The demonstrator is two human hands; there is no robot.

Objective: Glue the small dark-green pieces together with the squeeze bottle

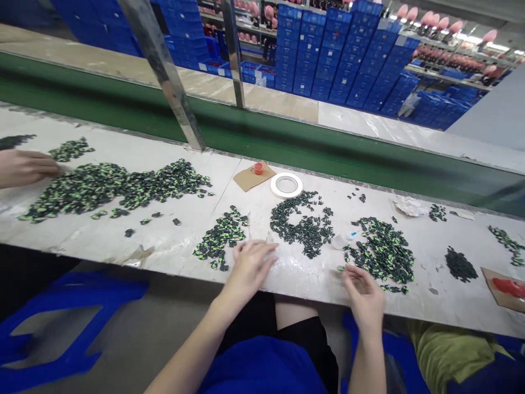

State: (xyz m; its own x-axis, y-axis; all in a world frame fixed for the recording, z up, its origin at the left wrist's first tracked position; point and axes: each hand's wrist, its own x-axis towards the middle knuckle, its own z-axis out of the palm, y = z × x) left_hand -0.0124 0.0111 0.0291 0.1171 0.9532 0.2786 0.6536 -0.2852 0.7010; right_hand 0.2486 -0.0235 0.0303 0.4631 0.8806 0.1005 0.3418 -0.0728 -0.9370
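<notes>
Right hand (366,298) at the near desk edge, fingers curled in a narrow grip; a small piece may sit between the fingertips but blur hides it, cannot tell. Fingertips touch the near rim of a scattered heap of small dark-green and bright-green plastic pieces (383,251), which lies just beyond and slightly right of that hand on the white worn desk (102,235). Left hand (250,265) rests flat on the desk, fingers spread loosely, holding nothing visible. Just left of it, a smaller pile of green-and-black plastic pieces (219,238), near but not clearly touching. Between the two hands and further out, a ring-shaped heap of dark green pieces (305,221). Beyond that heap, a white roll of tape (286,185) lies flat, and left of it a brown cardboard scrap (249,178) carrying a small red cap (258,168). Far left of the left hand, a large spread of green-and-black pieces (110,186), with another person's hand (22,167) at its edge. Right of the right hand, well apart, a small dark pile (460,264). Behind the desk, a green conveyor belt (287,142) and stacked blue plastic crates (348,54).
</notes>
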